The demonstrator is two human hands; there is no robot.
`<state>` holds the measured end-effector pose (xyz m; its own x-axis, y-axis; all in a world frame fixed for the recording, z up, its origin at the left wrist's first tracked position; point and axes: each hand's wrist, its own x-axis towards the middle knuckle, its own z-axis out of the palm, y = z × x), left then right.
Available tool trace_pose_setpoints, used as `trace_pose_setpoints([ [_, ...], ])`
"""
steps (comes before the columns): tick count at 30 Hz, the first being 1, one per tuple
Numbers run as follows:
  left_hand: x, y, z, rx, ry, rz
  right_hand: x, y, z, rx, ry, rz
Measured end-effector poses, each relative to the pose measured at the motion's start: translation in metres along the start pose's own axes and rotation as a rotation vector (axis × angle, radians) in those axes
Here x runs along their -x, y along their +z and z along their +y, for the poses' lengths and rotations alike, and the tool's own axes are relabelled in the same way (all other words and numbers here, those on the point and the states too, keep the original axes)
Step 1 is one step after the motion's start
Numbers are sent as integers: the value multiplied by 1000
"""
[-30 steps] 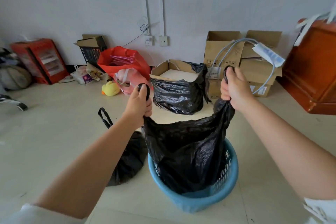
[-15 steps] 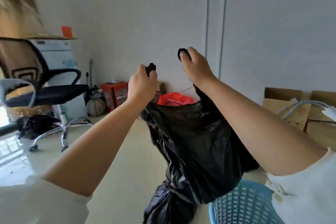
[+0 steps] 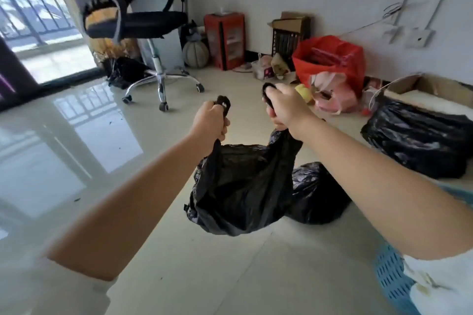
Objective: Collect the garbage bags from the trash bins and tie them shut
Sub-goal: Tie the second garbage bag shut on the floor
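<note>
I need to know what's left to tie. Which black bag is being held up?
The black bag gripped by left hand and right hand; the others lie on the floor.

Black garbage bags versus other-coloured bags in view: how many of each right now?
Black bags: 4: held bag, bag behind it, bag over the cardboard box, bag under the chair
Red bags: 1
Pink bags: 1
Total: 6

Garbage bag (image 3: 238, 186) thin crinkled glossy black plastic; floor (image 3: 76, 148) glossy smooth tile; bin (image 3: 391, 273) perforated blue plastic; chair base (image 3: 161, 79) shiny metal.
</note>
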<state>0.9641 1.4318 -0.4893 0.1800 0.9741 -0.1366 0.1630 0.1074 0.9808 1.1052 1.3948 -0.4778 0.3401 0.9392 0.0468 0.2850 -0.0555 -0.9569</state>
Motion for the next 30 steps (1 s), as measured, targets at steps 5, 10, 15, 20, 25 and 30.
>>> trace_pose_setpoints([
  [5, -25, -38, -90, 39, 14, 111, -12, 54, 60, 0, 119, 35],
  [10, -23, -50, -135, 35, 144, 126, -2, 71, 106, 246, -60, -134],
  [15, -10, -56, -177, -383, 259, 66, 7, 68, 156, 427, -162, -236],
  [20, -13, -63, -200, -397, 62, 141, -6, 81, 182, 142, 79, -292],
  [25, -18, -61, -184, 578, -143, 119, -16, 91, 175, -458, 196, -292],
  [30, -23, -44, -176, 723, -221, 317, -25, 80, 173, -593, 360, -187],
])
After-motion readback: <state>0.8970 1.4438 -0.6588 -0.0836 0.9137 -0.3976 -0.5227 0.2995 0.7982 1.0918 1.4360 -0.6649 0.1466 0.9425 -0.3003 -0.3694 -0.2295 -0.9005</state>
